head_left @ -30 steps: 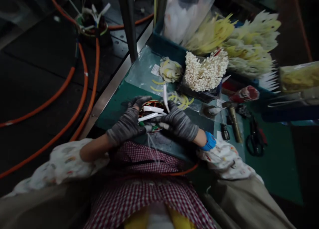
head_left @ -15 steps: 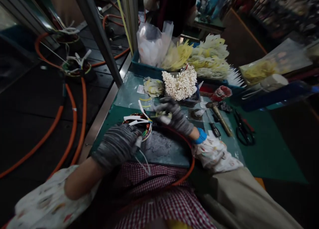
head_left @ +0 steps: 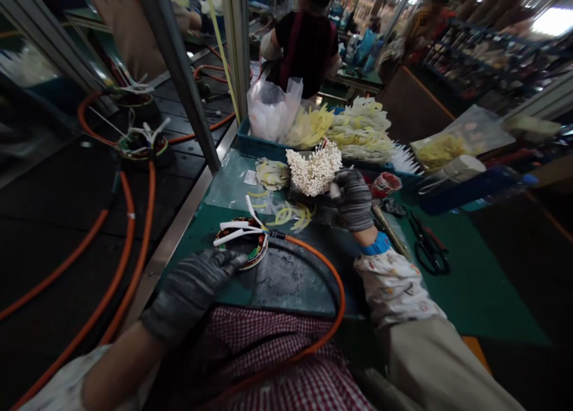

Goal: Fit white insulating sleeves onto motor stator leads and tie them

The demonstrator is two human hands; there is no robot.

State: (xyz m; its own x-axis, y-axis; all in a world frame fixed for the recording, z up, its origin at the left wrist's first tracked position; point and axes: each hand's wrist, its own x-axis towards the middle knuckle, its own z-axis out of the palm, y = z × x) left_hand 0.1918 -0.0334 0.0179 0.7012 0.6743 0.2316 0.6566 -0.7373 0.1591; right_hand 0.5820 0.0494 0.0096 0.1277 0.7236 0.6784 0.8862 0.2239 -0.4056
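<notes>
A ring-shaped copper-wound stator (head_left: 254,260) lies on the bench, with several white sleeved leads (head_left: 237,232) standing out of it. From its right side an orange cable (head_left: 339,280) curves back to my lap. My left hand (head_left: 197,286), in a grey striped glove, rests its outstretched fingers on the stator's near edge. My right hand (head_left: 353,199), gloved too, is at the right side of a bundle of thin white sticks with knobbed ends (head_left: 316,167). Its fingers are curled in; whatever they pinch is hidden.
Yellow curved strips (head_left: 293,215) lie behind the stator. A blue tray (head_left: 264,145) of yellow and white sleeves stands at the back. On the right are a hammer (head_left: 391,232), scissors (head_left: 430,250) and a blue bottle (head_left: 474,190). A metal post (head_left: 179,71) rises at left; a person (head_left: 308,47) is beyond.
My right hand has moved right, from behind the stator to the white stick bundle. My left hand has loosened and flattened; the thin pale loop beneath it no longer shows. The view has tilted up.
</notes>
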